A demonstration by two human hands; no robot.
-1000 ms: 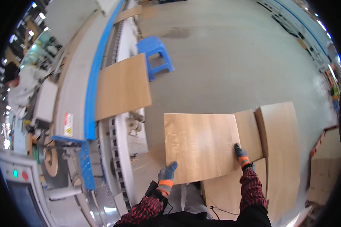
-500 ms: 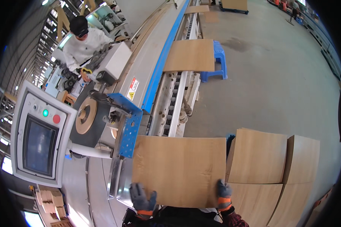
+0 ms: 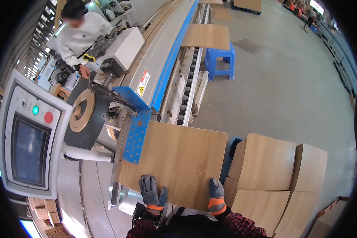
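Note:
A wood-grain panel point(image 3: 182, 158) lies in front of me at the near end of the machine, turned slightly. Its left edge runs under the blue perforated plate point(image 3: 135, 137). My left hand point(image 3: 151, 194), in a grey glove with an orange cuff, rests flat on the panel's near left part, fingers stretched and thumb apart. At the near right corner, my right hand point(image 3: 216, 195) in a matching glove grips the panel's edge; its fingertips lie on top and the underside is hidden.
Stacks of similar panels point(image 3: 267, 162) stand at the right. A control screen box point(image 3: 29, 135) juts in from the left. The roller track point(image 3: 190, 83) leads away, carrying another panel point(image 3: 206, 36) beside a blue stool point(image 3: 220, 63). A co-worker point(image 3: 83, 35) stands across the machine.
The panel has shifted left and forward and turned, its left edge now beneath the blue plate. Both hands have moved with it. The panel farther up the track has moved away.

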